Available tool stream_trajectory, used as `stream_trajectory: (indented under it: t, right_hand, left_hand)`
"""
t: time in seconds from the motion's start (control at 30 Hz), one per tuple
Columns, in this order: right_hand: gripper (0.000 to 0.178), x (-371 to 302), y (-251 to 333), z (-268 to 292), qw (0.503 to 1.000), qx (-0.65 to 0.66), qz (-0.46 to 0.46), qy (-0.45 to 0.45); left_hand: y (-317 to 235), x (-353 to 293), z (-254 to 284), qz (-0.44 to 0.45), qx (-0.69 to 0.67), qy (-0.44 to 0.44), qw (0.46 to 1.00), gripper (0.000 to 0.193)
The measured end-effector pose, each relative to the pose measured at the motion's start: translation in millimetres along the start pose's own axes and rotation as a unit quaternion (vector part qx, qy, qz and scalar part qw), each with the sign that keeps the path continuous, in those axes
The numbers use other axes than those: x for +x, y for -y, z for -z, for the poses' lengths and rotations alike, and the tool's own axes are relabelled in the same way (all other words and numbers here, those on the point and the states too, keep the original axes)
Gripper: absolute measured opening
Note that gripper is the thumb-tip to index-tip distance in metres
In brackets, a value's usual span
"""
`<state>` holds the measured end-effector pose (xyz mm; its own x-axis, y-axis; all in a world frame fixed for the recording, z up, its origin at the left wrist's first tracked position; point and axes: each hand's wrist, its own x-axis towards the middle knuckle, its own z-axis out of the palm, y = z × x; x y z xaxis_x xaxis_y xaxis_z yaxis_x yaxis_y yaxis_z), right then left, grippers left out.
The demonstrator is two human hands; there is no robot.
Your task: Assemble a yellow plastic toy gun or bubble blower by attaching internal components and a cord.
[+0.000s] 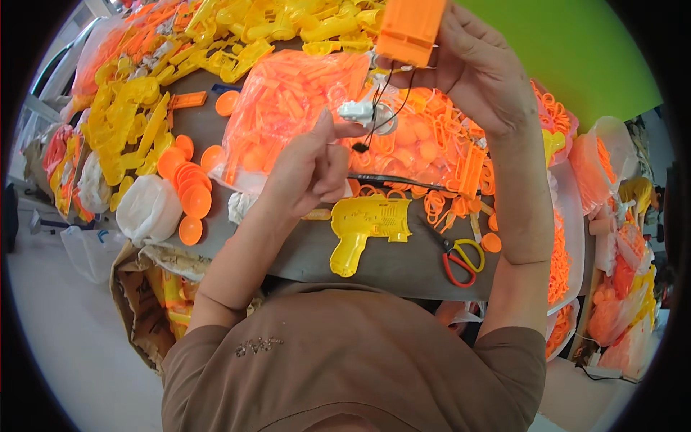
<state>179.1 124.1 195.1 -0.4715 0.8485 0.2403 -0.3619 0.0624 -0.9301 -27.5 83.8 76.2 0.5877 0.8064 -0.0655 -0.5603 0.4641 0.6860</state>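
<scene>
Raised at the top of the view, my right hand [479, 68] is closed around an orange rectangular plastic housing [410, 32]. Thin black wires [374, 108] hang from it beside a white plastic mechanism [358, 110]. My left hand [309, 169] has the mechanism at its thumb and index finger, with the other fingers curled in; the exact contact is partly hidden. Below, on the table, lies a yellow gun-shaped half shell [367, 229], its hollow side up. To its right are scissors [463, 261] with one red and one yellow handle.
A clear bag of orange parts [288, 108] lies behind my hands. Yellow shells [129, 129] pile up at the far left and back. Orange round caps [193, 189] sit near a white bag [147, 209]. A clear bin of orange pieces [565, 252] stands right; a brown sack [137, 291] is below left.
</scene>
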Motion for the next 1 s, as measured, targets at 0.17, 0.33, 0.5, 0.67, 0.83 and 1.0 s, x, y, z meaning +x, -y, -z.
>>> stream_trajectory:
  t: [0.17, 0.33, 0.5, 0.67, 0.83, 1.0]
  right_hand:
    - [0.027, -3, -27, -25, 0.991, 0.081, -0.079, 0.077]
    - [0.029, -18, -39, -27, 0.979, 0.120, -0.075, 0.144]
    - [0.042, -33, -47, 11, 0.993, 0.106, -0.018, 0.055]
    - [0.038, -29, -88, 82, 0.984, -0.027, -0.049, -0.170]
    - [0.029, -41, -90, 79, 0.887, -0.335, -0.199, -0.249]
    - [0.028, -60, -92, 29, 0.859, -0.491, 0.082, -0.116]
  left_hand:
    - [13, -7, 3, 0.080, -0.121, 0.046, 0.988, 0.064]
    - [29, 0, 14, 0.069, -0.176, 0.125, 0.974, 0.045]
    - [33, 14, 12, -0.015, -0.168, 0.073, 0.983, 0.032]
    - [43, 38, 27, -0.028, -0.151, 0.047, 0.987, 0.025]
    - [49, 45, 27, 0.015, -0.155, -0.015, 0.988, 0.023]
    - [47, 40, 29, 0.022, -0.140, -0.020, 0.990, 0.022]
